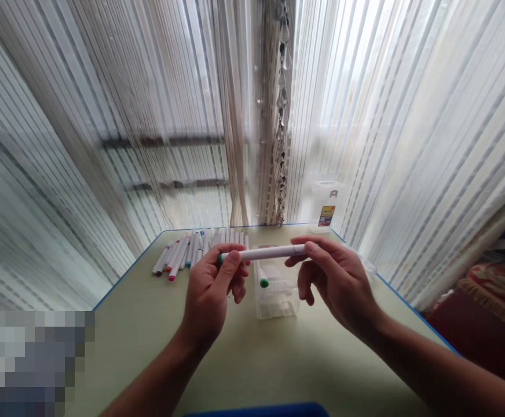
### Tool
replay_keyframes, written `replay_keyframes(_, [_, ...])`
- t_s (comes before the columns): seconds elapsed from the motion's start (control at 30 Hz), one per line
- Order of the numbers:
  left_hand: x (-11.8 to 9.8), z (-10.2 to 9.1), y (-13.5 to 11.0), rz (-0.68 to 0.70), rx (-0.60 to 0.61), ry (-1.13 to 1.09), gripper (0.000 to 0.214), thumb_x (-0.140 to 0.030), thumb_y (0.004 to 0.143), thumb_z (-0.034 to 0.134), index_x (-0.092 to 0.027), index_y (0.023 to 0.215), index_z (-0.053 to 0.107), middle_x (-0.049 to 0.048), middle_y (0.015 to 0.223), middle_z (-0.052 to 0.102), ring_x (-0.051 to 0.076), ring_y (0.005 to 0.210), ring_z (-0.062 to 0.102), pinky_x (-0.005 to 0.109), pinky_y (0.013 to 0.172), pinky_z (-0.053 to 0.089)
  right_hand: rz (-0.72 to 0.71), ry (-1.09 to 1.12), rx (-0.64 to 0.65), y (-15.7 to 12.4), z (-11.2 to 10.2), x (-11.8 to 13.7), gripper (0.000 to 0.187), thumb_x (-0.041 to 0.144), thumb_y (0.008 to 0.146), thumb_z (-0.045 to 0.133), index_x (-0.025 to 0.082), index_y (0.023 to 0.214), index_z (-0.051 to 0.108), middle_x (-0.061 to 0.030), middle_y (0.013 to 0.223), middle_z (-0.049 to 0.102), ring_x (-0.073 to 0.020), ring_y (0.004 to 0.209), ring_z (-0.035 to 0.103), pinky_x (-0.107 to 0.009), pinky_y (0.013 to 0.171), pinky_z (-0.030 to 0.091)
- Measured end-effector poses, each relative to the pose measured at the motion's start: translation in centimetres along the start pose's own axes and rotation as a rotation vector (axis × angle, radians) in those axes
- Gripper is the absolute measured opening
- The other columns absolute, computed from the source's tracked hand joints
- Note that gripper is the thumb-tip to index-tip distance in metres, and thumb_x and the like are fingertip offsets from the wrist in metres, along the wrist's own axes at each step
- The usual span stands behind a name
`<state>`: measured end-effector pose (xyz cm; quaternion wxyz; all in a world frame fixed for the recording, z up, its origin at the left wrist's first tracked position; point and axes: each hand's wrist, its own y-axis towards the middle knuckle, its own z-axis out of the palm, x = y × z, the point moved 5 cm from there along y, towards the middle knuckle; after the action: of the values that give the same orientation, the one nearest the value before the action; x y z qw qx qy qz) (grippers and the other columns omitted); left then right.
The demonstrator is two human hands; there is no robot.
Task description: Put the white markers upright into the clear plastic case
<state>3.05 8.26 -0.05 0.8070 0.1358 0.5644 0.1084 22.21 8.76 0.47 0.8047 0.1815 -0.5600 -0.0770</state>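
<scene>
At the middle of my view, taken as the dial's centre, a white pen (270, 253) lies nearly level in the air, held at both ends. I see the left hand (209, 284) closed in a pinch, thumb and fingers on its green-tipped end. The right hand (339, 272) pinches the other end, its remaining fingers curled loose; those fingers cover much of that tip, so I cannot tell its colour.

Towards six o'clock, below the pen, I make out a clear box (278, 310) on the table (148, 336). A green-ended marker (263, 282) lies over it, its upper part hidden by the held pen. The box's walls are hard to trace.

At nine o'clock a heap of pens (178, 258) lies partly behind the left hand. At two, a clear case (328, 205) blurs into the curtain (183, 104); its label is too small for me to read. At three, something clear (369, 266) is mostly hidden by the right hand.

Frame edges cut both forearms and a blue object (256, 410) at six.
</scene>
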Motion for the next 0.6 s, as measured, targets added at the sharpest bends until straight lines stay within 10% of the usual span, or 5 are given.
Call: replay_keyframes(0.6, [-0.68,0.17,-0.34,0.032,0.01,0.207,0.029,-0.028,0.081,0.08,-0.015,0.102,0.064,-0.0057,0.061,0.057,0.006,0.044,0.046,0.018,0.039,0.038,-0.017,-0.045,0.003,-0.08,-0.07,-0.07,0.022,0.033,0.086,0.079,0.015,0.096,0.071,-0.0026,0.07,0.073,-0.0102,0.035,0.06,-0.017,0.03,0.044])
